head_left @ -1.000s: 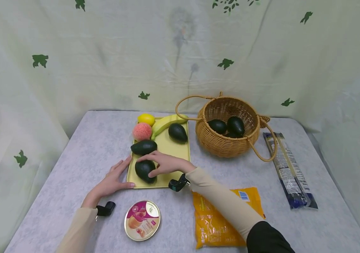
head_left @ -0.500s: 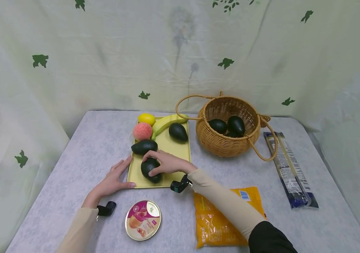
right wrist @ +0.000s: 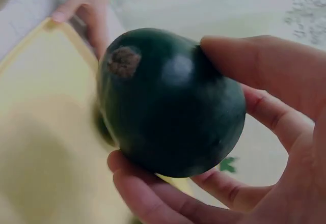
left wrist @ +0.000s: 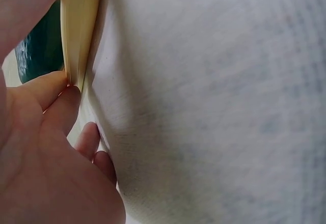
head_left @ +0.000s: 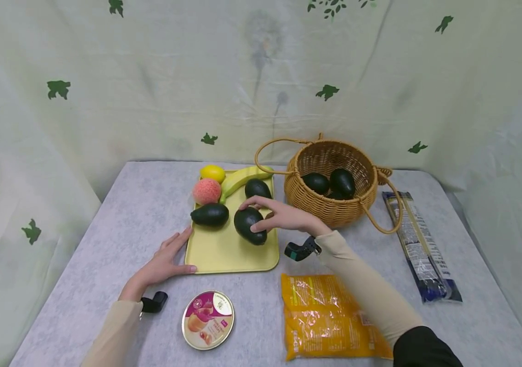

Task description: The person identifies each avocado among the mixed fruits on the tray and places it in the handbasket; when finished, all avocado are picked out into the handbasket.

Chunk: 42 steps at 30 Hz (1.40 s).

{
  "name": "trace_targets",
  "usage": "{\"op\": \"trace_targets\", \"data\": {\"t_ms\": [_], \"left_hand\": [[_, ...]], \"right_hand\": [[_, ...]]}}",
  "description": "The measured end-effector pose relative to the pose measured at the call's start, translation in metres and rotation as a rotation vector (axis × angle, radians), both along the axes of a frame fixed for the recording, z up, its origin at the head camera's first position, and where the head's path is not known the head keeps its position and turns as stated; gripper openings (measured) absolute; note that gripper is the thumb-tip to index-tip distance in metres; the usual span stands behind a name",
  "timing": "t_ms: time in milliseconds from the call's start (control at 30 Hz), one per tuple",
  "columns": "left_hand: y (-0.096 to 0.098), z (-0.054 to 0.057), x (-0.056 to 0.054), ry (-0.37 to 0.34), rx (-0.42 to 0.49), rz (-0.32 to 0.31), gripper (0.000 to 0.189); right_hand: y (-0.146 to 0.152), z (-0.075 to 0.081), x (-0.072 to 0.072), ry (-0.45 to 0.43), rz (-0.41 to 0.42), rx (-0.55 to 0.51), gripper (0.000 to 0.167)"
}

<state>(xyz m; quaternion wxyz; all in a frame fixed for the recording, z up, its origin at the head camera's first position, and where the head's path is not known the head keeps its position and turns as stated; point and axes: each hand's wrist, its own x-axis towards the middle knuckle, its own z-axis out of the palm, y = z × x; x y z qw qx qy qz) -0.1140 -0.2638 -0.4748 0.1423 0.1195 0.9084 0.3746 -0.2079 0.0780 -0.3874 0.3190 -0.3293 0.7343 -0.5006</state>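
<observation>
My right hand (head_left: 284,215) grips a dark green avocado (head_left: 249,226) between thumb and fingers, above the right part of the yellow tray (head_left: 224,257). In the right wrist view the same avocado (right wrist: 173,107) shows its brown stem scar, with the fingers curled round it. My left hand (head_left: 162,262) rests at the tray's left edge, its fingers and thumb extended and touching the rim. A second avocado (head_left: 210,215) lies at the tray's left side. Behind the held one, a third avocado (head_left: 257,188) is partly hidden by it.
A banana (head_left: 241,179), a yellow lemon (head_left: 212,173) and a pink round fruit (head_left: 206,191) lie at the tray's back. The wicker basket (head_left: 320,211) at right holds several avocados. Nearby are an orange bag (head_left: 330,321), a round tin (head_left: 208,320) and a long packet (head_left: 421,247).
My right hand has lifted the avocado from the tray's front left and carried it right and away from me. The left hand has stayed at the tray edge.
</observation>
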Motion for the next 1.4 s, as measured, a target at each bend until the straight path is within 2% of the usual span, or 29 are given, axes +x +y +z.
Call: {"op": "trace_targets", "data": {"t_ms": [300,433,633,833,1100,1267,1400], "left_hand": [[0.0,-0.003,0.0,-0.013,-0.014,0.009,0.101],[0.0,-0.004,0.0,-0.011,-0.016,0.01,0.102],[0.0,-0.003,0.0,-0.005,-0.009,0.008,0.101],[0.001,0.0,0.0,-0.011,-0.005,0.008,0.101],[0.002,0.001,0.001,-0.01,-0.002,0.01,0.101],[0.001,-0.001,0.001,-0.012,-0.003,0.014,0.101],[0.001,-0.002,0.0,-0.007,-0.004,0.014,0.101]], "right_hand": [[0.059,0.04,-0.012,0.035,-0.207,-0.112,0.052],[0.087,0.053,-0.019,0.017,-0.314,-0.171,0.053],[0.127,0.057,-0.027,0.006,-0.488,-0.17,0.052],[0.161,0.056,-0.033,0.039,-0.602,-0.127,0.053],[0.188,0.061,-0.035,0.08,-0.664,-0.077,0.055],[0.195,0.068,-0.035,0.072,-0.663,-0.04,0.055],[0.197,0.066,-0.038,0.102,-0.649,0.026,0.055]]}}
